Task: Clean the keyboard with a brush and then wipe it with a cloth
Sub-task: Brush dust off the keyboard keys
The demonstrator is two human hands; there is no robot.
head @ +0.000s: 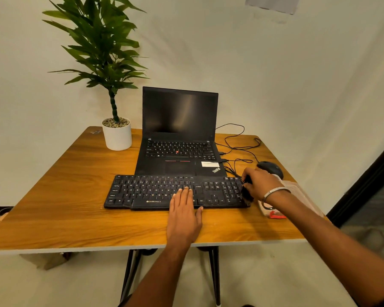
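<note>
Brushing is the step in hand, as I judge it: my right hand [258, 183] is curled round the brush [247, 192] and holds it at the 3 o'clock end of the keyboard [155, 193], with the dark bristles down on the number keys near that edge. My left hand [183, 214] lies flat with straight fingers on the keys and front rim near the middle, gripping nothing, only pressing the keyboard down on the tabletop [75, 209].

The keyboard sits at the centre of the tabletop, just in front of the open laptop [179, 134]. The cloth [297, 191] lies at 3 o'clock, partly hidden under my right wrist, and the mouse [271, 168] is beyond it at about 2 o'clock.

What could go wrong, in my view:
- The cables [235, 147] run very near the knuckles of my right hand. A wide stroke may catch one and pull a plug or drag the mouse.
- If my left hand lifts, the keyboard may slide toward 9 o'clock under the brush strokes.
- Dust swept toward 12 o'clock may land on the laptop keys.
- My forearm rests over the cloth, so a quick pull back may push it off the edge.
</note>
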